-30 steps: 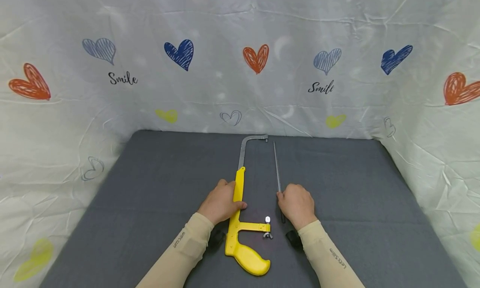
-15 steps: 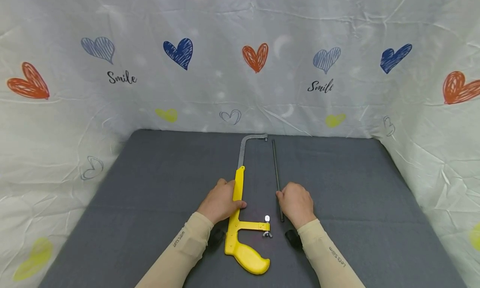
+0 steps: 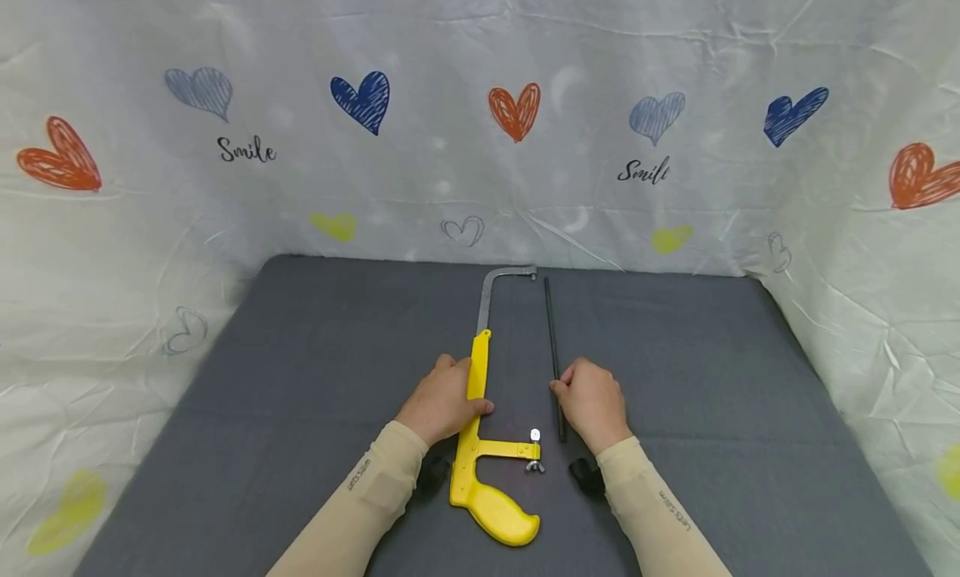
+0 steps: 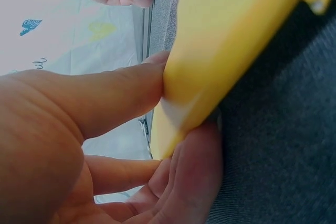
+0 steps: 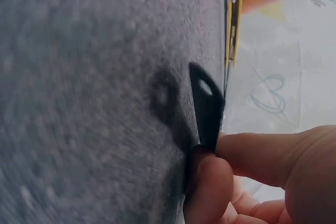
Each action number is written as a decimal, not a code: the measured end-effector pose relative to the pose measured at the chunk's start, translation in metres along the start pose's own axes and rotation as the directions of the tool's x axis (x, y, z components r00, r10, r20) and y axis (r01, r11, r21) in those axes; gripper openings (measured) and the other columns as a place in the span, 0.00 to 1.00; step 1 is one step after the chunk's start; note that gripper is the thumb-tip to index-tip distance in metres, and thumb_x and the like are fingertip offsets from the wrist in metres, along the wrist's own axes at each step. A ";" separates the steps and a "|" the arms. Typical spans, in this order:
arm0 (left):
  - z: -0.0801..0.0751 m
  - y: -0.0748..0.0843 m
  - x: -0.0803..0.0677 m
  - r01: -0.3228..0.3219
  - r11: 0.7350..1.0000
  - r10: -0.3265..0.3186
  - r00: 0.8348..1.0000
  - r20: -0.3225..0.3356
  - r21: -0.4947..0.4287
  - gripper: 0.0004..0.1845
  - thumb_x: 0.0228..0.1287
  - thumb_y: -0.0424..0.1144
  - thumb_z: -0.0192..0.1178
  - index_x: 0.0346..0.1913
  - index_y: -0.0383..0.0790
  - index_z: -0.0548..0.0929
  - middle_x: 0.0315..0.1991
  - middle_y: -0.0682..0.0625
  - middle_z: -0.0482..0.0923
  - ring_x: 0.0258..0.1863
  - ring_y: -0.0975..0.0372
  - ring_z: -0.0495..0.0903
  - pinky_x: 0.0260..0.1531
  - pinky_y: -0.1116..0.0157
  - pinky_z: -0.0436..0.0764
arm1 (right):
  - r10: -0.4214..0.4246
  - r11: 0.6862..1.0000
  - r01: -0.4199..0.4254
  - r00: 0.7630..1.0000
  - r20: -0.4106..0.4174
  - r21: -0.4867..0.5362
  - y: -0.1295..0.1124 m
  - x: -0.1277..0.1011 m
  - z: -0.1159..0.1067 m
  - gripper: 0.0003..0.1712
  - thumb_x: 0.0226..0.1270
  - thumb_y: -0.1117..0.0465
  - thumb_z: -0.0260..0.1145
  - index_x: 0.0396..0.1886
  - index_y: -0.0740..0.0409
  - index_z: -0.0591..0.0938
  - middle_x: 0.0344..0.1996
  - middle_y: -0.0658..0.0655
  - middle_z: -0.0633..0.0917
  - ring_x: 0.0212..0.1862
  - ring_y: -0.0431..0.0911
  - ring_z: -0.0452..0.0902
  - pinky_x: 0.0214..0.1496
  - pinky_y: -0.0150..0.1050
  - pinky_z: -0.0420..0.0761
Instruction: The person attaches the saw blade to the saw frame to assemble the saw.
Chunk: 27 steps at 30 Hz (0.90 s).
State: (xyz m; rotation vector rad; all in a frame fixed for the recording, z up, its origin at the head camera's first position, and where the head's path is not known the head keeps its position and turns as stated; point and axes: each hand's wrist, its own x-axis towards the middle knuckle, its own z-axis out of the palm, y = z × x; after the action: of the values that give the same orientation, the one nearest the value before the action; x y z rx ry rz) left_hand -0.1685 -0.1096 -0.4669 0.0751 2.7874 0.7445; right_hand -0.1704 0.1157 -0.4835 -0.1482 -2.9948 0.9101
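A yellow hacksaw frame (image 3: 477, 377) lies on the grey cloth with its grey metal front arm pointing away and its handle near. My left hand (image 3: 442, 399) grips the frame along its yellow spine, thumb on the inner side and fingers around the outer. To the right, my right hand (image 3: 595, 403) pinches a dark hacksaw blade (image 3: 551, 327) between thumb and fingers, roughly parallel to the frame. In the right wrist view, the blade's near end (image 5: 208, 103) shows a small hole and casts a shadow on the cloth. A wing nut (image 3: 535, 467) sits on the frame's crossbar.
Grey cloth (image 3: 337, 335) covers the table. White sheets printed with hearts (image 3: 420, 168) rise behind and at both sides. A black wrist device (image 3: 587, 477) sits under my right wrist.
The blade has turned about its length in my right fingers, from a thin bright line to a darker, wider strip. The left hand and the hacksaw frame stay in place.
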 end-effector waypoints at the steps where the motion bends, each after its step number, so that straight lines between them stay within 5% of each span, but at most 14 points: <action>1: 0.000 0.000 0.000 0.000 1.000 0.000 1.000 0.003 0.000 0.44 0.67 0.48 0.78 0.79 0.32 0.71 0.55 0.38 0.74 0.37 0.56 0.79 0.44 0.59 0.88 | 0.007 1.000 -0.007 1.000 0.005 0.003 0.000 0.000 -0.001 0.10 0.72 0.56 0.76 0.34 0.56 0.86 0.27 0.55 0.86 0.25 0.47 0.78 0.27 0.41 0.75; 6: 0.001 0.001 0.000 0.012 1.000 -0.012 1.000 0.014 -0.004 0.45 0.67 0.48 0.77 0.80 0.32 0.70 0.56 0.38 0.73 0.38 0.56 0.80 0.45 0.59 0.89 | 0.025 0.999 -0.026 0.998 0.060 0.028 0.004 0.003 -0.004 0.11 0.74 0.56 0.75 0.44 0.60 0.87 0.38 0.59 0.90 0.33 0.49 0.82 0.36 0.46 0.82; 16: -0.001 -0.001 0.000 -0.004 1.000 0.004 1.000 0.010 -0.004 0.44 0.67 0.47 0.77 0.79 0.32 0.71 0.56 0.38 0.73 0.38 0.55 0.80 0.46 0.58 0.89 | 0.061 0.981 -0.093 0.981 0.184 0.169 0.005 0.007 -0.012 0.11 0.80 0.56 0.69 0.48 0.61 0.87 0.38 0.57 0.89 0.35 0.48 0.81 0.35 0.40 0.77; 27: -0.001 -0.002 0.001 0.005 1.000 -0.006 1.000 0.020 0.024 0.46 0.68 0.49 0.77 0.81 0.32 0.68 0.62 0.35 0.73 0.42 0.54 0.82 0.51 0.55 0.89 | 0.020 0.963 -0.068 0.983 0.181 0.262 0.001 0.008 -0.007 0.10 0.80 0.56 0.68 0.48 0.58 0.85 0.36 0.56 0.88 0.35 0.47 0.81 0.35 0.40 0.76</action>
State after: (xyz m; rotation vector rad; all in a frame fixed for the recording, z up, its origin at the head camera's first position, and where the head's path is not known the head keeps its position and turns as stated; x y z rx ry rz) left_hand -0.1698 -0.1114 -0.4675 0.0787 2.7763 0.7056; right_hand -0.1784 0.1213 -0.4790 -0.1382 -2.9933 1.3913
